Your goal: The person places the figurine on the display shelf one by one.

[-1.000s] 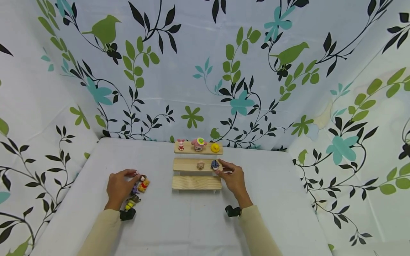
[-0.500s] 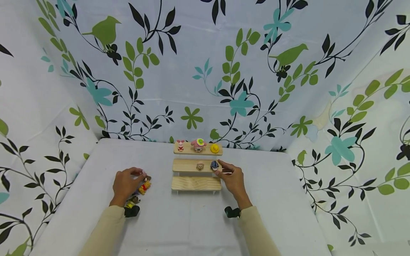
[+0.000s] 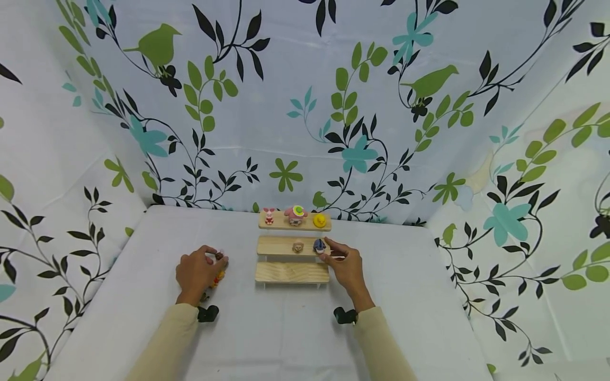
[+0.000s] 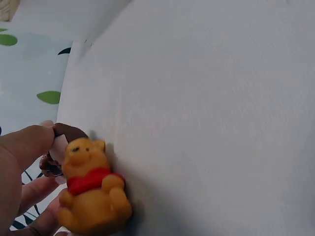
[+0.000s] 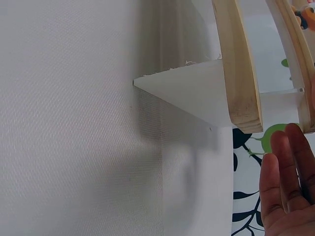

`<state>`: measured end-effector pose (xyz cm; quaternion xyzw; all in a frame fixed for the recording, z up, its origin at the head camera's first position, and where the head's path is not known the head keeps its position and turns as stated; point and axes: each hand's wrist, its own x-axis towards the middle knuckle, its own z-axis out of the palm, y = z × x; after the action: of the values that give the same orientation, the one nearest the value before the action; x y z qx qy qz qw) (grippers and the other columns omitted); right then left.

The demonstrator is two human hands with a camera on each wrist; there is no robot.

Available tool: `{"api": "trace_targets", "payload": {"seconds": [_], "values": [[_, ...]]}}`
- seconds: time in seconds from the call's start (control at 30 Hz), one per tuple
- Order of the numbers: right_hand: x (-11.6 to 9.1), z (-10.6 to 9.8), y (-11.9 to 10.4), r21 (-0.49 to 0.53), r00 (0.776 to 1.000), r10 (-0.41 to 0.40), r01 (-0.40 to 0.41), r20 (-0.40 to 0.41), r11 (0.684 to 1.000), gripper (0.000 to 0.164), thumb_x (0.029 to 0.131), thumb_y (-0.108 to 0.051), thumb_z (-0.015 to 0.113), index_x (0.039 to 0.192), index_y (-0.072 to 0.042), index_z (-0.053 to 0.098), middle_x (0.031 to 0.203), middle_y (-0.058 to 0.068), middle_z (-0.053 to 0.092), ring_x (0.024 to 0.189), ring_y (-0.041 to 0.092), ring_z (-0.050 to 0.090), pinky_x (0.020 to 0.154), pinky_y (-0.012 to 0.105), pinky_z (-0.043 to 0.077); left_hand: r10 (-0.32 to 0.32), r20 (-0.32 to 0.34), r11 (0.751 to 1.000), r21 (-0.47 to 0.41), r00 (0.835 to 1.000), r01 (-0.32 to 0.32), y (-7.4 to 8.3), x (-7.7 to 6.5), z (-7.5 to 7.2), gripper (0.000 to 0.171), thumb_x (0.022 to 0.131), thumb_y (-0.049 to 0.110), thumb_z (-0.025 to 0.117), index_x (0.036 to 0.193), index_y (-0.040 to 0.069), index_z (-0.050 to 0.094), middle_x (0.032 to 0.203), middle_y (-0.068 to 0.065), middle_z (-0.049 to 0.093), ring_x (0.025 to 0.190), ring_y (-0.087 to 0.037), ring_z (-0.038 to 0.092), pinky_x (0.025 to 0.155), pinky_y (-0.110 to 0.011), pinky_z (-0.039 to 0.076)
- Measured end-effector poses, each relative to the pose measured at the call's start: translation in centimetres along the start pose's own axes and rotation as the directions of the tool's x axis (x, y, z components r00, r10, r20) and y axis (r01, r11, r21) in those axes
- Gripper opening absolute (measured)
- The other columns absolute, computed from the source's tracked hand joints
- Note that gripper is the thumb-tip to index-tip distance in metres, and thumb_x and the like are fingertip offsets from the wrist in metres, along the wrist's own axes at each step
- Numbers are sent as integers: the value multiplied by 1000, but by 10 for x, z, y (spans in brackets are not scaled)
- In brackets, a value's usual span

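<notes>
At the left of the table my left hand [image 3: 197, 272] pinches a small brown and pale figurine [image 4: 70, 132] between thumb and fingers. A Winnie-the-Pooh figurine [image 4: 93, 211] with a red shirt is right beside it, partly covered by the hand in the head view. My right hand [image 3: 349, 267] pinches a dark blue and white figurine [image 3: 319, 246] at the right end of the middle tier of a wooden display stand [image 3: 292, 272]. The right wrist view shows the stand's end and several fingers [image 5: 270, 182] of that hand, not the figurine.
A small tan figurine [image 3: 297, 246] sits on the middle tier. The top tier bears a pink piglet figurine [image 3: 269, 216], a larger pink figurine [image 3: 296, 215] and a yellow duck [image 3: 320, 220]. Patterned cloth [image 3: 286, 106] hangs behind the white table [image 3: 286, 338].
My left hand has moved right and slightly up with the brown figurine, now covering more of the loose figurines below it. The right hand stays at the blue figurine.
</notes>
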<state>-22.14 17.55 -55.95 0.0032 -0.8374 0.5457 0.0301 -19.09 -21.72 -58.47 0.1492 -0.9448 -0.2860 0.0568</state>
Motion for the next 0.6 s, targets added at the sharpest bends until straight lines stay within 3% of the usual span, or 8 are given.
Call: {"api": "trace_targets", "payload": {"seconds": [0.13,0.27,0.6], "values": [[0,1,-1,-3,1000,8,-8,4,1000,51,88,-24,87,137,-29,74,133,0,75,111,22,70,89,20,56,23,-1,1000,9,1000,-23,6,0,7,50,91,41,83,123,5,71,88,-10,74,91,-36,56,75,-45,38],[0,1,0,-2,1000,9,-9,3,1000,48,89,-24,87,135,-33,74,132,-1,76,110,20,70,90,23,58,48,3,999,-22,999,-48,10,-3,10,42,89,35,87,115,4,75,85,-9,75,90,-33,56,78,-46,37],[1,1,1,-10,1000,27,-27,-5,1000,47,89,-23,87,133,-37,75,130,-3,76,110,18,69,90,24,58,88,-38,992,-90,995,-91,14,-8,5,29,89,28,87,102,4,77,94,-12,80,96,-35,58,80,-48,40]]}}
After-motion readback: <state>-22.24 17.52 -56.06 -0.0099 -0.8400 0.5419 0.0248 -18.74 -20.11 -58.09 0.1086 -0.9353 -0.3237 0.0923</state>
